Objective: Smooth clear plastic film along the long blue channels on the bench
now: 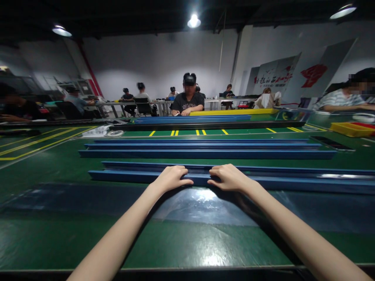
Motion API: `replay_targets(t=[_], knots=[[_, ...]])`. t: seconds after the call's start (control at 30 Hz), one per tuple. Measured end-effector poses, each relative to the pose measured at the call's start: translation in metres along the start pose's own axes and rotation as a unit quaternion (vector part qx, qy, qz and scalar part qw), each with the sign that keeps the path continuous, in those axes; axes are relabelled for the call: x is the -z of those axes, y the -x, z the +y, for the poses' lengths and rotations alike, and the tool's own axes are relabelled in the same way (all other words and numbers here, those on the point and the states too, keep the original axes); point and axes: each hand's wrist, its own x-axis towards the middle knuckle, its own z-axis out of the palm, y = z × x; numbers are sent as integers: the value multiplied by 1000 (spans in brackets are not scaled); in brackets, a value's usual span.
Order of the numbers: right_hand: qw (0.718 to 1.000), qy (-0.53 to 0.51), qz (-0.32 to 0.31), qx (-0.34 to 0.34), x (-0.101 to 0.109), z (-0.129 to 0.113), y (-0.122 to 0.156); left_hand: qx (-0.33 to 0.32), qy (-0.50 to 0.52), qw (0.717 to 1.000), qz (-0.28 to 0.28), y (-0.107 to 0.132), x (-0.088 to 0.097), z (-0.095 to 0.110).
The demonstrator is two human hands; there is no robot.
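A long blue rail (pixel 123 175) lies across the green table in front of me. My left hand (pixel 170 178) and my right hand (pixel 229 177) rest side by side on its middle. Fingers of both curl over the rail's top edge, with the thumbs against its near side. A sheet of clear plastic film (pixel 202 207) lies flat on the table just below my hands, reflecting the ceiling light.
More blue rails (pixel 205 148) lie parallel farther back on the green table (pixel 58 164). A person in black sits opposite behind blue and yellow strips (pixel 234 112). A yellow tray (pixel 348 128) stands at far right. Other people sit at tables behind and at both sides.
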Motion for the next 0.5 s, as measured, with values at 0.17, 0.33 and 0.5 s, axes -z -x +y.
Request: replay_targets(t=[0.17,0.33,0.5], knots=[[999,-24,7,28,5,-9,-12,0,-18,1000,4,1,-2,-1],[999,-36,-2,19,2,-11,-18,5,-40,999,16,10,-2,-4],[999,-46,4,19,0,-10,-16,15,-57,998,25,18,-1,-6]])
